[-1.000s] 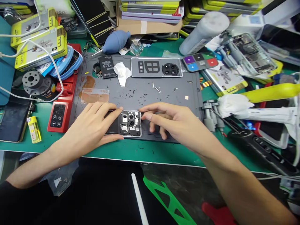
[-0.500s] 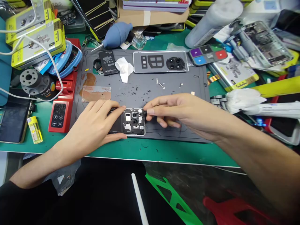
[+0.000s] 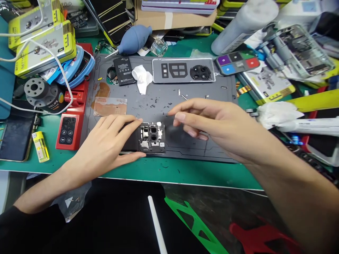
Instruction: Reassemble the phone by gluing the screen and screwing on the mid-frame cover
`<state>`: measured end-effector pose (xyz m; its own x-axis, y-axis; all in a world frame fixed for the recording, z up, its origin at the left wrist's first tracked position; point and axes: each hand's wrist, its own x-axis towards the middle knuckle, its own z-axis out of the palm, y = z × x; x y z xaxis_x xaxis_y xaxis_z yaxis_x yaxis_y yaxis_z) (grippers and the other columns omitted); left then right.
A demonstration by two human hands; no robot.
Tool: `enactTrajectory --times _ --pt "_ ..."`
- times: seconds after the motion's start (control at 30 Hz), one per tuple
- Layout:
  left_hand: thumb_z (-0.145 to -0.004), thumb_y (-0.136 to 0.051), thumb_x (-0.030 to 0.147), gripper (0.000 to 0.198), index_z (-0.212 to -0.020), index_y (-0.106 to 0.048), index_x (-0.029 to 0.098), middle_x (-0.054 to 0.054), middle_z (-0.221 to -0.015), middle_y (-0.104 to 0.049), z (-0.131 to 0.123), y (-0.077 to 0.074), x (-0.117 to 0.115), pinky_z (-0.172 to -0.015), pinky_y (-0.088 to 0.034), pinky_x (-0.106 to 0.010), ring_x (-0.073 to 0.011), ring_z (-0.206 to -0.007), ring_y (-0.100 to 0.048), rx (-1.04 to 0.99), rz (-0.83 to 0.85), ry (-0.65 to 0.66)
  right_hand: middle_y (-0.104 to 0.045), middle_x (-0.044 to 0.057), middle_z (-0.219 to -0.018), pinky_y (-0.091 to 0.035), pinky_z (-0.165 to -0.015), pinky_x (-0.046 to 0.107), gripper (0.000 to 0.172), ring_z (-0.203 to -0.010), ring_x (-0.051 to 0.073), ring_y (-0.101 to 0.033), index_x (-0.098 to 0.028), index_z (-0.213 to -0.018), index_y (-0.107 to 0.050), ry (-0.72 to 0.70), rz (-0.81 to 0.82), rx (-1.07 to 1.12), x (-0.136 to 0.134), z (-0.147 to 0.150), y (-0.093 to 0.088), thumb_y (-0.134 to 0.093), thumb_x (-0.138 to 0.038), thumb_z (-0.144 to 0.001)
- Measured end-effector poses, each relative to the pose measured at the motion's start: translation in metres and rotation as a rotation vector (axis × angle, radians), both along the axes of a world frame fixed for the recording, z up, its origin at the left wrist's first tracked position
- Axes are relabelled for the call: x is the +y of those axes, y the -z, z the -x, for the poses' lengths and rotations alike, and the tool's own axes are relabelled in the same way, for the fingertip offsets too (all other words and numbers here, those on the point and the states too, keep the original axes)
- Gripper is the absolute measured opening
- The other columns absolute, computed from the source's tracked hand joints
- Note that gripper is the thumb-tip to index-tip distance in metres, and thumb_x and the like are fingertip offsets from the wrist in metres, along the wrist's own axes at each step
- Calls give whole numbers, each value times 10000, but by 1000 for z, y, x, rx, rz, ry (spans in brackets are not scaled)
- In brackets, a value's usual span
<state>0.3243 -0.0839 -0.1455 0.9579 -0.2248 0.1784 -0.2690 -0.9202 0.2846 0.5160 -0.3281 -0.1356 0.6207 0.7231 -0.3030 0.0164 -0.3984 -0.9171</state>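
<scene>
An opened phone (image 3: 152, 138) with its camera area and board exposed lies near the front edge of a grey work mat (image 3: 159, 95). My left hand (image 3: 106, 141) grips the phone's left part, fingers along its top edge and thumb along the bottom. My right hand (image 3: 219, 123) hovers just right of and above the phone. Its thumb and forefinger are drawn close together; what they hold, if anything, is too small to make out.
On the mat's far side lie a phone back cover (image 3: 184, 70), a black battery (image 3: 123, 70), a white wipe (image 3: 141, 77) and scattered tiny screws (image 3: 159, 104). A red device (image 3: 67, 128) and a yellow lighter (image 3: 40, 146) sit left. Tools and boxes crowd the right.
My right hand has lifted away from the phone's right edge, up and a little to the right. My left hand has stayed on the phone.
</scene>
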Motion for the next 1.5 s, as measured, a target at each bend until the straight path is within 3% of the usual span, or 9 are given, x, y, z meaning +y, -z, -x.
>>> enactTrajectory --times 0.1,0.27,0.47,0.6,0.83,1.07,1.27,1.5 --pt "-1142 -670 536 674 -1613 -551 69 -237 -1505 -685 -1 -2 1 -1120 -590 -562 -387 -1337 -677 0 8 8 -788 46 -924 -419 -476 255 415 -621 118 -586 -247 -1181 -838 35 -32 -92 -8 13 5 -780 -625 -1020" --pt "-1141 -673 480 653 -1623 -555 57 -237 -1400 -679 -4 -7 0 -1022 -625 -585 -405 -1243 -694 18 -62 19 -813 30 -1010 -575 -619 260 154 -754 133 -719 -260 -1181 -839 72 -71 -489 -23 40 19 -723 -320 -1100" --pt "-1153 -646 510 629 -1632 -537 117 -218 -1366 -680 -8 -12 -1 -1002 -639 -571 -377 -1213 -688 48 -115 13 -832 40 -1121 -619 -751 279 353 -902 146 -784 -239 -1363 -775 -101 -137 -1053 -33 58 38 -701 -61 -1067" --pt "-1143 -657 517 623 -1604 -573 107 -214 -1344 -673 -11 -16 -3 -979 -642 -562 -380 -1190 -687 54 -155 15 -834 37 -1060 -556 -706 306 404 -784 145 -682 -213 -1418 -722 -143 -106 -1241 -33 61 45 -696 -40 -1054" --pt "-1144 -654 517 645 -1605 -583 72 -228 -1357 -662 -13 -21 -6 -971 -639 -551 -382 -1196 -682 70 -189 25 -843 53 -1044 -510 -676 333 376 -776 167 -576 -125 -1370 -724 -147 -107 -1321 -30 62 47 -732 12 -1020" --pt "-1132 -690 505 647 -1615 -565 93 -228 -1461 -657 -13 -20 -9 -1076 -608 -574 -395 -1317 -656 108 -153 5 -843 88 -1041 -523 -644 363 348 -763 183 -554 -54 -1347 -752 -175 -79 -1421 -29 65 46 -697 37 -1015" --pt "-1115 -671 620 718 -1625 -550 130 -190 -1468 -657 -12 -19 -8 -1136 -570 -541 -365 -1353 -639 130 -72 -18 -844 116 -1040 -501 -621 371 339 -756 183 -531 -9 -1319 -774 -212 -76 -1506 -29 68 46 -724 56 -990" --pt "-1140 -698 470 554 -1579 -600 147 -178 -1436 -671 -13 -17 -12 -1097 -569 -548 -364 -1313 -652 120 -78 -38 -810 149 -1095 -489 -658 350 409 -784 177 -489 24 -1381 -717 -187 -101 -1350 -32 69 49 -696 106 -981"
